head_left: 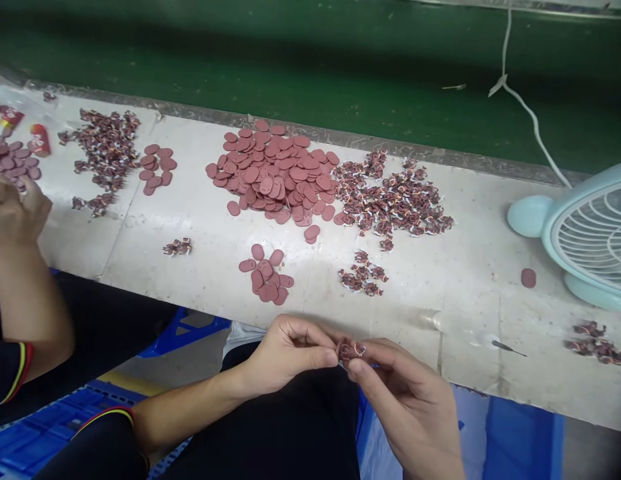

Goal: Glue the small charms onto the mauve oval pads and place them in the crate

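My left hand [293,353] and my right hand [407,393] meet in front of the table's near edge. Between their fingertips they pinch a small brown figurine [351,350] with light and orange details. Whether an oval disc is pressed against it is too small to tell. Just beyond my hands lie a small pile of reddish-brown oval discs [266,275] and a small cluster of similar brown figurines [363,275].
Larger heaps of oval discs [275,173] and figurines [395,197] lie farther back. A light-blue fan [595,233] stands at right, near a thin dark tool [509,348]. At left, a co-worker's hand [15,207] is over more discs. A green surface [290,73] runs behind.
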A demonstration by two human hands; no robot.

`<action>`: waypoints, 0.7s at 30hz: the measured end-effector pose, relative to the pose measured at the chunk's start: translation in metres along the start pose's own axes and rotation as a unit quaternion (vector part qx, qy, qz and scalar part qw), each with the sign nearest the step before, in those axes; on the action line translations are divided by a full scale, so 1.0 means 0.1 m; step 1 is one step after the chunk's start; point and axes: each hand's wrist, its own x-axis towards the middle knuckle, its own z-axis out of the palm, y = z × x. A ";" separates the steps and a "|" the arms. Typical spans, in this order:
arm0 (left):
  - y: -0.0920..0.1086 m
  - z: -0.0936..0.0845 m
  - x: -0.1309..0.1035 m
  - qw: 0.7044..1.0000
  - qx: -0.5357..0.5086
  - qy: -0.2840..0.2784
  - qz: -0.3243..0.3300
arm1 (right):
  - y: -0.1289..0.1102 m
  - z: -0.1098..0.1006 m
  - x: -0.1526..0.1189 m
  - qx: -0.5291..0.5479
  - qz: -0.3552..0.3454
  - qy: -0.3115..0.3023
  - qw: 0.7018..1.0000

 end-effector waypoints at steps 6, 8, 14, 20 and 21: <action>0.03 0.03 -0.01 1.000 0.004 -0.001 0.002 | 0.01 0.00 -0.01 0.023 0.002 -0.005 1.000; 0.05 0.02 0.00 1.000 0.006 -0.003 0.003 | 0.02 -0.01 -0.02 0.024 0.004 -0.001 1.000; -0.02 0.05 0.04 1.000 0.020 -0.004 0.022 | 0.08 0.02 0.01 0.047 0.017 0.022 0.998; 0.05 -0.11 0.04 0.966 0.225 0.013 0.127 | 0.27 -0.04 -0.15 0.086 0.005 0.131 0.988; 0.14 -0.21 0.06 0.935 0.306 0.023 0.175 | 0.34 -0.10 -0.22 0.084 0.012 0.175 0.981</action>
